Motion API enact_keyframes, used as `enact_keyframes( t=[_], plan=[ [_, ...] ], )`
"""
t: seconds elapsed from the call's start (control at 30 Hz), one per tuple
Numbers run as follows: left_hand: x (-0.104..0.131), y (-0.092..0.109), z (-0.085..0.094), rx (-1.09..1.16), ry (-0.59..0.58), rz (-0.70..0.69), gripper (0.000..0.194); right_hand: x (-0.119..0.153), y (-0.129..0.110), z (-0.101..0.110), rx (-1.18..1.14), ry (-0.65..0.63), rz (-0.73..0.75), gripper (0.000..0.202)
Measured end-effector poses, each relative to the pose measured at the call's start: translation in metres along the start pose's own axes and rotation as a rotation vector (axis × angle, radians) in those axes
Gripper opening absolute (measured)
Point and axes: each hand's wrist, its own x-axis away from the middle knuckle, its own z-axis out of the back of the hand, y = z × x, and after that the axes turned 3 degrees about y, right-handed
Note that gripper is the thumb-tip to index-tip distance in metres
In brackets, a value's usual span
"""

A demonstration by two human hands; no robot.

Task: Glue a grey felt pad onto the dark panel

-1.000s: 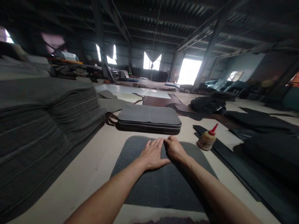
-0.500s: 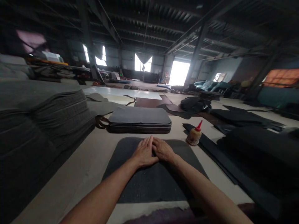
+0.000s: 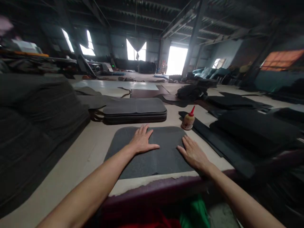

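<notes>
A dark grey sheet with rounded corners (image 3: 163, 158) lies flat on the pale table (image 3: 95, 144) in front of me. My left hand (image 3: 142, 141) rests on its upper middle, fingers spread and holding nothing. Over the sheet's right edge lies my right hand (image 3: 193, 152), palm down with the thumb apart, also empty. Just beyond the sheet sits a neat stack of similar grey pieces (image 3: 135, 110). A glue bottle with a red nozzle (image 3: 188, 120) stands upright past my right hand, near the sheet's far right corner.
Large piles of dark grey material (image 3: 42, 126) rise on the left. Folded black material (image 3: 256, 129) and long dark strips (image 3: 209, 139) lie at the right. Farther back is a dark bundle (image 3: 192, 91). The table's near edge (image 3: 156, 188) has a purple covering.
My hands were together at the sheet's middle and have moved apart, the right one to the right edge, the left slightly left. The view has shifted, showing the table's near edge more.
</notes>
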Motion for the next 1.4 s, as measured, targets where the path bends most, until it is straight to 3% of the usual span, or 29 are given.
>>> enact_keyframes(
  t=[0.1,0.17,0.2,0.37,0.47,0.67,0.73,0.87,0.97,1.4],
  plan=[
    [0.009,0.015,0.012,-0.026,0.024,-0.102,0.077,0.003,-0.002,0.003,0.017,0.020,-0.013,0.073],
    [0.021,0.027,0.017,-0.031,-0.030,-0.179,0.050,0.003,-0.006,0.005,0.019,0.018,-0.019,0.072],
    [0.029,0.032,0.018,-0.032,-0.062,-0.207,0.045,0.003,-0.007,0.006,0.016,0.015,-0.021,0.073],
    [0.076,0.043,0.019,-0.038,-0.191,-0.156,0.080,0.003,-0.006,0.006,0.024,0.041,0.000,0.072],
    [0.095,0.036,0.026,-0.046,-0.254,-0.093,0.085,0.004,-0.005,0.006,0.023,0.041,0.003,0.071],
    [0.100,0.029,0.045,-0.030,-0.369,-0.049,0.103,0.004,-0.006,0.006,0.037,0.080,0.030,0.069],
    [0.101,0.034,0.048,0.010,-0.364,-0.091,0.093,0.003,-0.005,0.005,0.041,0.078,0.031,0.068],
    [0.111,0.043,0.044,0.087,-0.326,-0.315,0.065,0.002,-0.004,0.004,0.016,0.085,0.025,0.068],
    [0.120,0.043,0.039,0.107,-0.305,-0.357,0.050,0.002,-0.003,0.003,0.005,0.092,0.044,0.067],
    [0.121,0.032,0.041,0.168,-0.296,-0.430,0.034,0.000,0.001,-0.001,0.017,0.117,0.063,0.068]
  ],
)
